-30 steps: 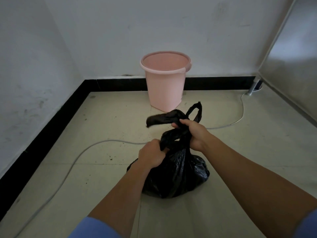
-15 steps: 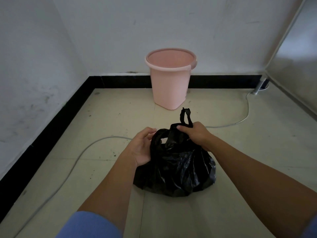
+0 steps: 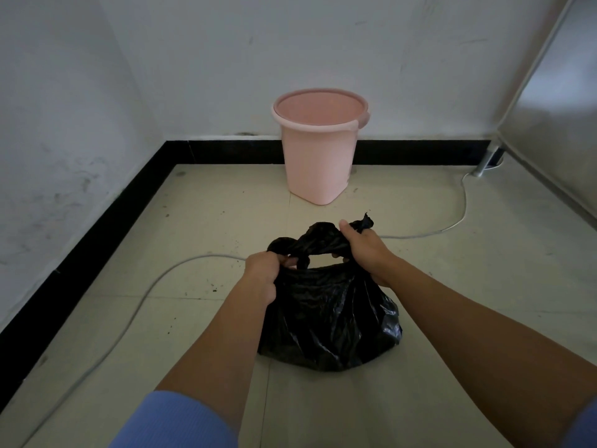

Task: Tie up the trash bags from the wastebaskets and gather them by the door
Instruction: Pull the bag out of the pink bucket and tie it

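Note:
A full black trash bag (image 3: 329, 318) sits on the tiled floor in front of me. My left hand (image 3: 263, 273) grips the bag's left handle strip, and my right hand (image 3: 365, 250) grips the right one. The two strips cross between my hands above the bag's mouth, with a small gap under them. A pink wastebasket (image 3: 318, 150) stands against the far wall behind the bag, with no liner visible in it.
A grey cable (image 3: 161, 279) snakes across the floor from the left, behind the bag, to a metal leg (image 3: 484, 163) at the right. White walls with a black baseboard (image 3: 106, 227) form a corner at left. A metal panel (image 3: 555, 118) stands at right.
My left hand, open beside the bag half a second ago, now grips the left handle strip. Both hands have pulled the crossed strips apart and lower over the bag's mouth.

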The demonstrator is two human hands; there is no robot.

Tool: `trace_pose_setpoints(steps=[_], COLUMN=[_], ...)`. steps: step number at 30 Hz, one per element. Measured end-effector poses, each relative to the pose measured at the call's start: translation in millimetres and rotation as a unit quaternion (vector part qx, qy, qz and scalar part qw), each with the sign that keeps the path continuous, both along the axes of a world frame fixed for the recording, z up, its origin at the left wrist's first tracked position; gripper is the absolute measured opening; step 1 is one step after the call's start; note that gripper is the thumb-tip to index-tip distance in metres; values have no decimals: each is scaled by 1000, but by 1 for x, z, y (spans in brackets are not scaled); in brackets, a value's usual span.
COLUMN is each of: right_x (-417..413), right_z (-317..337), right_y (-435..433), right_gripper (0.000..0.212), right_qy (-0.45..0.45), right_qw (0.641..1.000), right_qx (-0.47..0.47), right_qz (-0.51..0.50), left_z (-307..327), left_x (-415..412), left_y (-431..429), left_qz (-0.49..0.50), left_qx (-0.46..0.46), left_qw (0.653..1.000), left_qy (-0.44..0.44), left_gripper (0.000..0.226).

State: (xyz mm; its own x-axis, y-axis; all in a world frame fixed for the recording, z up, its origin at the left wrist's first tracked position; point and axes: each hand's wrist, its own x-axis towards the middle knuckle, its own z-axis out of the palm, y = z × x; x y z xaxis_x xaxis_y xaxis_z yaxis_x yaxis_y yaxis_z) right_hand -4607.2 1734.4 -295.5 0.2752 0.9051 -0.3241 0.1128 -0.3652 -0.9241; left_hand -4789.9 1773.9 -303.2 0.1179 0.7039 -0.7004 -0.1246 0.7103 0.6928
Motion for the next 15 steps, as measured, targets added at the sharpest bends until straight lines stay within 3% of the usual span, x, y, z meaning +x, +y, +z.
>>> trace_pose_setpoints(steps=[4,6,9,13,15], right_x=[7,11,9,12,21], right_z=[-2,-3,0,13,12], right_y=[2,3,3,5,6], right_gripper=[50,43,40,43,41], right_qy=[52,85,183,363,418], right_qw=[995,990,970,904,866], right_qx=[-23,-33,-42,12,29], right_qz=[-76,-105,-154,-226,-272], left_z=[8,12,14,12,6], left_x=[-11,-13,-9,-8,-13], left_y=[-2,-1,4,9,9], left_qz=[-49,-19,96,193,230], left_qx=[21,53,50,1,18], left_qw=[984,973,971,948,955], left_qy=[-172,-225,-214,-254,-185], left_gripper=[13,15,10,21,21])
